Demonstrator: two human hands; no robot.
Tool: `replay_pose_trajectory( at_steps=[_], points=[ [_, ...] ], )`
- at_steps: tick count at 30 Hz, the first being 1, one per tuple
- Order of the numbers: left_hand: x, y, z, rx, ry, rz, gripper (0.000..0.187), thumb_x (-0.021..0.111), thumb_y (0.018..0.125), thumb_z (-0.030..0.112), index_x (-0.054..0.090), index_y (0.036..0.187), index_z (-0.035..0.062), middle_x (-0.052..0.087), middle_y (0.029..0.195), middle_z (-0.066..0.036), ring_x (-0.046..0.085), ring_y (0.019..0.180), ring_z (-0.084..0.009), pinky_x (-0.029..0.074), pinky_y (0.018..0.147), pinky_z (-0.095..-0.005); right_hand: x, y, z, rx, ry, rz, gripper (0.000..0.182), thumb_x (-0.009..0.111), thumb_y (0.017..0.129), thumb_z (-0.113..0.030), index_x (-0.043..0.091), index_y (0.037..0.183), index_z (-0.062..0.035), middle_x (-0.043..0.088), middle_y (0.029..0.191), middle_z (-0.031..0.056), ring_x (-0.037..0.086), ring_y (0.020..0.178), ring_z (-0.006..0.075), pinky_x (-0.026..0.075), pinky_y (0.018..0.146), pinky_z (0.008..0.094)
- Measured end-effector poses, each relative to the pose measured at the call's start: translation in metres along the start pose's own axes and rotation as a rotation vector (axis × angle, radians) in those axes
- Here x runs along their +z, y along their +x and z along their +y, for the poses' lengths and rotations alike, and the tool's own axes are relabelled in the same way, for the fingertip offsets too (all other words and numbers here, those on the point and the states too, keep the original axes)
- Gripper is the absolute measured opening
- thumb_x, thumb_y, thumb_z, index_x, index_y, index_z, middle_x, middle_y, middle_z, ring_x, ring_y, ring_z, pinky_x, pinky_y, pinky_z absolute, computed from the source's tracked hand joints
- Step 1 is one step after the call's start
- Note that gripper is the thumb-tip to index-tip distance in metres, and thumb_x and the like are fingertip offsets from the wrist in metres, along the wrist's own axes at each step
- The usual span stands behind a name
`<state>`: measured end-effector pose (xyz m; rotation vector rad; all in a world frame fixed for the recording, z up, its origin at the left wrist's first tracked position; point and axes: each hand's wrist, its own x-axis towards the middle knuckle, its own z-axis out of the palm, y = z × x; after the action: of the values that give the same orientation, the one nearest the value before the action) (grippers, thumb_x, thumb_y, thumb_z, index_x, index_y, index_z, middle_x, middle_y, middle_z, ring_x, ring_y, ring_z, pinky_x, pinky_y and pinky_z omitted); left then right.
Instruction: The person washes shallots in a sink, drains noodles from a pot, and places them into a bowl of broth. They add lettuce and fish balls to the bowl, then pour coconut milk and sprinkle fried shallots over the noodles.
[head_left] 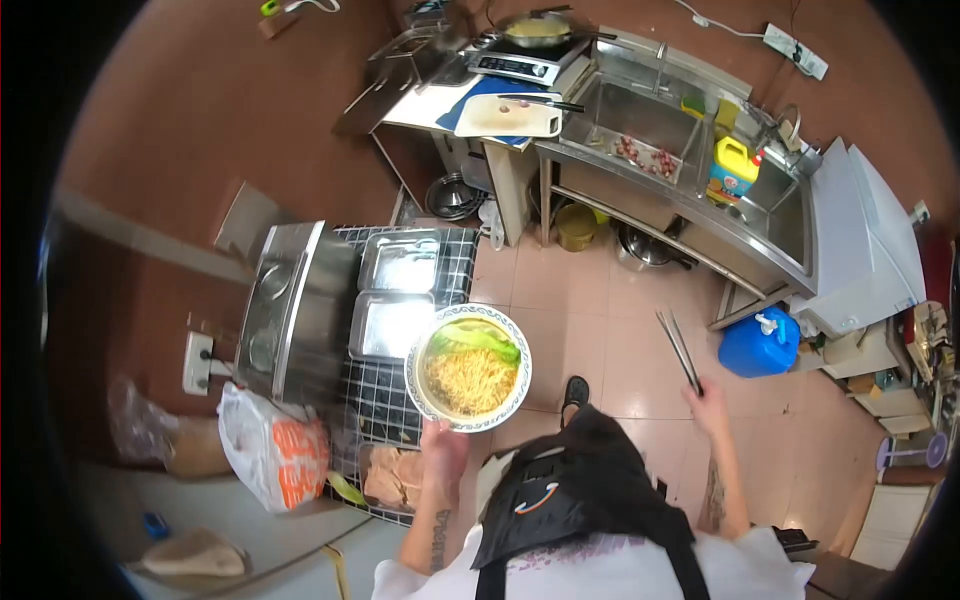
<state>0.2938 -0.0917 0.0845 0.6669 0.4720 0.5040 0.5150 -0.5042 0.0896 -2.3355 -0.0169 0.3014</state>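
My left hand (443, 452) grips the near rim of a white bowl (412, 372) with a dark patterned border. In the bowl lie yellow noodles (470, 382), with green leaves (474, 340) along the far side. The bowl is held up beside the checkered counter. My right hand (707, 402) is out to the right, closed around a pair of metal tongs (679, 350). The tongs point up and away from me, their tips apart with nothing between them.
Two steel trays (398, 262) and a tray of pale meat (393, 476) sit on the checkered counter (385, 405), beside a steel appliance (300, 310). Farther off are a sink (640, 115), a cutting board (510, 117) with a knife, and a pan (535, 32). A blue jug (758, 342) stands on the floor.
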Motion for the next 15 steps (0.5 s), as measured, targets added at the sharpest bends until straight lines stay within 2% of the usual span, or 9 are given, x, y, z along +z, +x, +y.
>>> replay_pose_trajectory(
  at_steps=[1, 3, 7, 8, 9, 10, 12, 13, 15],
  points=[
    [0.02, 0.024, -0.001, 0.025, -0.015, 0.091, 0.058, 0.061, 0.083, 0.017, 0.049, 0.136, -0.0017, 0.055, 0.141, -0.014, 0.053, 0.131, -0.0307, 0.041, 0.113, -0.0469, -0.005, 0.037, -0.021, -0.007, -0.057, -0.041, 0.032, 0.072, 0.086, -0.027, 0.059, 0.077, 0.0009, 0.052, 0.063, 0.0085, 0.05, 0.06, 0.0164, 0.041, 0.056, 0.0352],
    [0.051, 0.08, 0.001, 0.041, -0.033, 0.077, 0.057, 0.061, 0.083, 0.017, 0.05, 0.135, -0.0018, 0.055, 0.141, -0.014, 0.054, 0.13, -0.0308, 0.042, 0.113, -0.0475, -0.01, 0.136, -0.057, -0.172, -0.238, -0.033, 0.032, 0.072, 0.087, -0.032, 0.061, 0.082, -0.0022, 0.057, 0.066, 0.0152, 0.056, 0.062, 0.0288, 0.045, 0.06, 0.0413],
    [0.1, 0.167, 0.012, 0.032, -0.052, 0.151, 0.057, 0.061, 0.082, 0.015, 0.05, 0.136, -0.0011, 0.055, 0.14, -0.014, 0.056, 0.128, -0.0306, 0.044, 0.11, -0.0479, -0.022, 0.317, -0.201, -0.338, -0.246, -0.09, 0.041, 0.072, 0.088, -0.035, 0.053, 0.074, -0.001, 0.055, 0.066, 0.0185, 0.055, 0.062, 0.033, 0.045, 0.061, 0.0437],
    [0.113, 0.192, 0.016, 0.025, -0.043, 0.18, 0.058, 0.061, 0.081, 0.015, 0.049, 0.136, -0.0006, 0.055, 0.141, -0.014, 0.056, 0.128, -0.0305, 0.044, 0.11, -0.0473, -0.02, 0.363, -0.233, -0.451, -0.3, -0.06, 0.041, 0.072, 0.088, -0.035, 0.053, 0.074, -0.0008, 0.056, 0.067, 0.0189, 0.055, 0.063, 0.0341, 0.046, 0.062, 0.0438],
    [0.125, 0.22, 0.019, 0.049, -0.036, 0.132, 0.063, 0.061, 0.08, 0.015, 0.047, 0.14, 0.0007, 0.054, 0.142, -0.014, 0.054, 0.129, -0.0302, 0.044, 0.111, -0.0457, -0.018, 0.403, -0.271, -0.456, -0.347, -0.057, 0.04, 0.071, 0.089, -0.034, 0.054, 0.074, -0.0009, 0.059, 0.069, 0.0196, 0.057, 0.065, 0.0354, 0.047, 0.063, 0.044],
    [0.124, 0.249, 0.015, 0.049, -0.038, 0.133, 0.063, 0.061, 0.08, 0.015, 0.047, 0.14, 0.0007, 0.054, 0.142, -0.014, 0.054, 0.129, -0.0302, 0.044, 0.111, -0.0457, -0.015, 0.442, -0.302, -0.537, -0.379, -0.03, 0.036, 0.069, 0.089, -0.033, 0.057, 0.077, -0.0008, 0.061, 0.073, 0.0203, 0.059, 0.069, 0.0366, 0.047, 0.065, 0.045],
    [0.111, 0.298, 0.01, 0.077, -0.049, 0.181, 0.065, 0.061, 0.081, 0.015, 0.045, 0.142, 0.0017, 0.053, 0.143, -0.013, 0.053, 0.131, -0.0295, 0.043, 0.111, -0.0441, -0.01, 0.495, -0.376, -0.482, -0.342, -0.053, 0.03, 0.066, 0.091, -0.03, 0.063, 0.085, -0.0006, 0.066, 0.08, 0.0192, 0.066, 0.08, 0.036, 0.051, 0.071, 0.0456],
    [0.106, 0.325, 0.008, 0.076, -0.055, 0.188, 0.064, 0.06, 0.082, 0.015, 0.045, 0.143, 0.0029, 0.053, 0.143, -0.012, 0.052, 0.131, -0.0286, 0.041, 0.112, -0.0438, -0.001, 0.546, -0.386, -0.562, -0.391, 0.027, 0.028, 0.065, 0.091, -0.029, 0.064, 0.091, -0.0009, 0.07, 0.089, 0.0179, 0.068, 0.089, 0.0356, 0.053, 0.077, 0.0445],
    [0.127, 0.37, 0.019, 0.093, -0.043, 0.118, 0.063, 0.06, 0.083, 0.017, 0.045, 0.143, 0.0041, 0.053, 0.143, -0.012, 0.052, 0.131, -0.0287, 0.041, 0.112, -0.0454, 0.007, 0.616, -0.437, -0.572, -0.545, 0.043, 0.029, 0.064, 0.091, -0.027, 0.066, 0.107, -0.0034, 0.071, 0.103, 0.0187, 0.067, 0.101, 0.0365, 0.053, 0.085, 0.045]
  ],
)
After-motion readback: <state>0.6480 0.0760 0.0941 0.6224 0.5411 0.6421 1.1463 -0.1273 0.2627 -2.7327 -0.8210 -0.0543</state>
